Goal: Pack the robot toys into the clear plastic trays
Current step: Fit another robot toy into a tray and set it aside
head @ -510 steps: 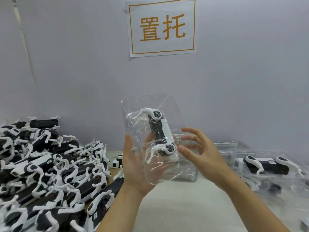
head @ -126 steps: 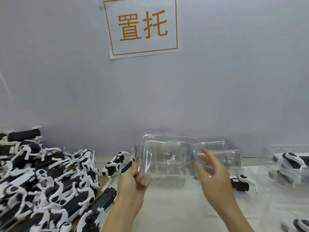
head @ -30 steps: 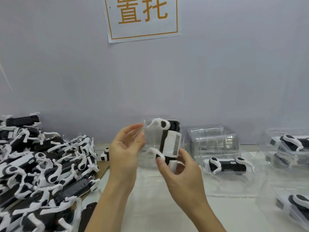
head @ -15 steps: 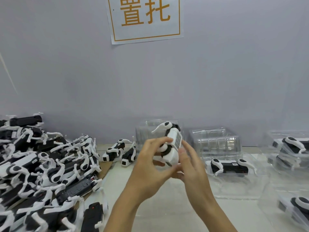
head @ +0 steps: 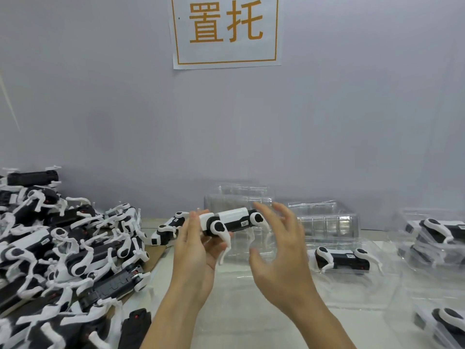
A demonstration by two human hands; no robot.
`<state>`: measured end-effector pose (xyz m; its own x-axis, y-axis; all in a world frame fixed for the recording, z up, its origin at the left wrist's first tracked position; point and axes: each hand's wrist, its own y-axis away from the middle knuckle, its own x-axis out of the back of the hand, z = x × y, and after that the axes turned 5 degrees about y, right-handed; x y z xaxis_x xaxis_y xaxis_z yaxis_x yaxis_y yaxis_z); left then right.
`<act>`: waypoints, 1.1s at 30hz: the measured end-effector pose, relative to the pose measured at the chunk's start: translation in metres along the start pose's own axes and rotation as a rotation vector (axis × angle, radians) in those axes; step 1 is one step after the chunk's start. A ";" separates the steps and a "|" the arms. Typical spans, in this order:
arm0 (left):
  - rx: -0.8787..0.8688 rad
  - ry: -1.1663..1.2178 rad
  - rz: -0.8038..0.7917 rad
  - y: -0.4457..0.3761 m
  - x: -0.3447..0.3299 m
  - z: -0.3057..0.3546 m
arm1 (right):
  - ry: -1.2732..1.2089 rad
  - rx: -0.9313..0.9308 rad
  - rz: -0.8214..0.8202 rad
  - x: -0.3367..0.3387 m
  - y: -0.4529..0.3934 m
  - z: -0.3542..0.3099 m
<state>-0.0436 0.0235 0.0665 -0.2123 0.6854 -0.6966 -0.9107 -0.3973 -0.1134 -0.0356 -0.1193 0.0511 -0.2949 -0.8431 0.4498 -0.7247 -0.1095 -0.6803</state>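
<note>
Above the pale surface (head: 251, 321), near the middle, the left hand (head: 195, 253) holds a black and white robot toy (head: 230, 222) up in the air. Its grip is curled round the toy's left end, with the fingers behind and under it. The right hand (head: 279, 250) is close to the toy's other end, its grip wide, fingers spread and a bit bent, holding nothing; I cannot tell if a fingertip touches the toy. The toy lies long ways from left to right, almost flat, with its white legs hanging down. Part of its left end is hidden by the left hand. Just behind the hands is a clear plastic tray (head: 239, 197), hard to make out because you see right through it. Another toy in a tray (head: 342, 258) lies to the right. A big pile of toys (head: 63, 248) sits on the left, cut off at the edge. A sign (head: 225, 31) hangs on the wall.
</note>
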 end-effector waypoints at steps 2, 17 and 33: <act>0.030 0.014 0.010 0.001 0.001 0.001 | 0.117 0.030 -0.080 -0.005 -0.008 -0.001; 0.199 -0.083 -0.275 -0.002 0.015 0.013 | 0.091 0.021 -0.013 0.006 -0.033 0.026; -0.162 -0.383 -0.266 -0.008 0.030 0.015 | 0.102 -0.007 -0.233 0.006 -0.034 0.009</act>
<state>-0.0481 0.0562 0.0573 -0.1232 0.9390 -0.3212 -0.8905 -0.2475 -0.3817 -0.0076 -0.1251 0.0714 -0.1810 -0.7377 0.6504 -0.7844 -0.2906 -0.5479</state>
